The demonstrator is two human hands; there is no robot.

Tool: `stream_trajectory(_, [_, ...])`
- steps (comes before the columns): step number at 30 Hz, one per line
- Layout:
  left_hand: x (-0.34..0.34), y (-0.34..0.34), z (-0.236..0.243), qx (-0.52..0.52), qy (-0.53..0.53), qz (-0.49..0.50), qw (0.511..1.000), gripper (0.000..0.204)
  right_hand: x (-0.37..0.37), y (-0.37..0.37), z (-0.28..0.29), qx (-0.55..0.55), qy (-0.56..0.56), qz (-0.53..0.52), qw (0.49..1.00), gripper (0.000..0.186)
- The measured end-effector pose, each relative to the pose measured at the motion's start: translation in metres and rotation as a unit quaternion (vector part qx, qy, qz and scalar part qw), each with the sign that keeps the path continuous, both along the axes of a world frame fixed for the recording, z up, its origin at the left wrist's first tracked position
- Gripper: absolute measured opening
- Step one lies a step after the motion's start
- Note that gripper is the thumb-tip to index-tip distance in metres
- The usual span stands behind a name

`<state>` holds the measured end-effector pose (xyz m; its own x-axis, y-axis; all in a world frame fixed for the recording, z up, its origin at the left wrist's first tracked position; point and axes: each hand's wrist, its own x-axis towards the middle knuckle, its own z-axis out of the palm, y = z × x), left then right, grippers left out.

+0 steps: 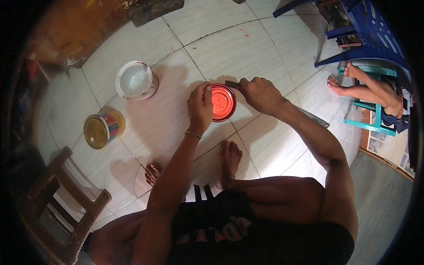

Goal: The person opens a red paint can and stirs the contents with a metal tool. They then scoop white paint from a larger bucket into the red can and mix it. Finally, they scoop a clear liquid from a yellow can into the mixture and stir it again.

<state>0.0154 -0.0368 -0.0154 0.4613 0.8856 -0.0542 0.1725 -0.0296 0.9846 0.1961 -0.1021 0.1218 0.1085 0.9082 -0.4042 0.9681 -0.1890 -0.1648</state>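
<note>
A round red paint can (223,102) stands on the floor in front of me, its top ringed with concentric grooves. My left hand (201,107) grips the can's left side, fingers curled at the rim. Closed round a tool, my right hand (261,93) is just right of the can. The tool's flat, dark end (232,84) reaches the can's upper right rim; its grip is hidden in my fingers. A long silvery strip (314,117) shows past my right forearm; I cannot tell whether it belongs to the tool.
Left of the can are a white bucket (136,81) with pale contents and a yellowish tub (97,131). A brown wooden chair (90,205) stands at the lower left. Another person's legs (371,88), a teal stool (375,121) and a blue plastic chair (375,39) are at the right.
</note>
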Motion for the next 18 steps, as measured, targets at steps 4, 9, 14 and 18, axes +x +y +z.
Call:
stream_trajectory(4, [0.001,-0.001,0.001,0.017,-0.011,0.001,1.0,0.027,0.004,-0.009,-0.014,0.024,0.001,0.008,1.0,0.032])
stream_trajectory(9, [0.0,-0.001,-0.003,0.007,-0.015,0.003,1.0,0.026,0.0,-0.004,-0.003,0.024,0.013,-0.001,1.0,0.033])
stream_trajectory(14, [0.002,0.003,-0.004,0.045,-0.027,-0.014,0.999,0.027,0.004,-0.006,-0.009,0.011,0.018,-0.015,1.0,0.032])
stream_trajectory(18, [0.003,0.035,0.007,0.01,0.01,-0.191,0.981,0.036,0.005,-0.001,-0.003,0.014,0.033,-0.009,0.999,0.027])
